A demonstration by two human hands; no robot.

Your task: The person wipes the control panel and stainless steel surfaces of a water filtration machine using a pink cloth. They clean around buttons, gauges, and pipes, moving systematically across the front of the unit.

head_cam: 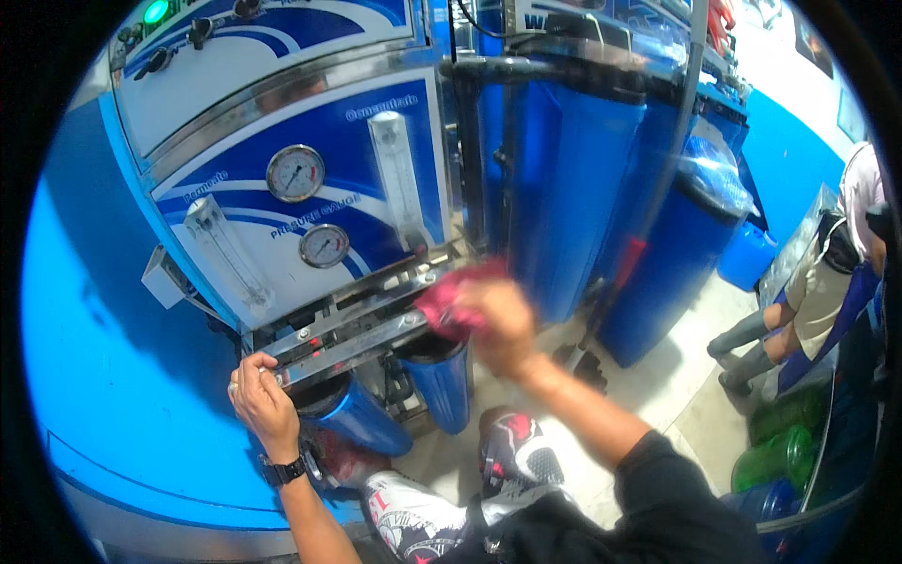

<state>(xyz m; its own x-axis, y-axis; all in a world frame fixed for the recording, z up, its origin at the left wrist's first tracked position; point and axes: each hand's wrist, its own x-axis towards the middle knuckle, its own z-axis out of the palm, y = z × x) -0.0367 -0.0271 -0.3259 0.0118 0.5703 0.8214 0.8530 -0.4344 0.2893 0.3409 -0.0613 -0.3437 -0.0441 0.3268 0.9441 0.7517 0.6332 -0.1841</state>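
Note:
My right hand [500, 321], blurred, holds a crumpled dark pink cloth [461, 299] at the right end of a metal frame rail [359, 345]. At the rail's left end, my left hand [264, 398] rests with its fingers curled over the metal; whether it grips the rail is not plain. Two blue filter housings [437, 384] hang beneath the rail. Above it stands a blue and white panel [345, 162] with two round pressure gauges [295, 173] and two clear flow meters [398, 176].
Tall blue cylindrical tanks [585, 197] stand behind on the right. A mop or brush [581, 359] leans by them. Another person [817, 275] is at the far right, near green water bottles [771, 458]. A blue wall [127, 296] lies left, with a small white box [163, 277].

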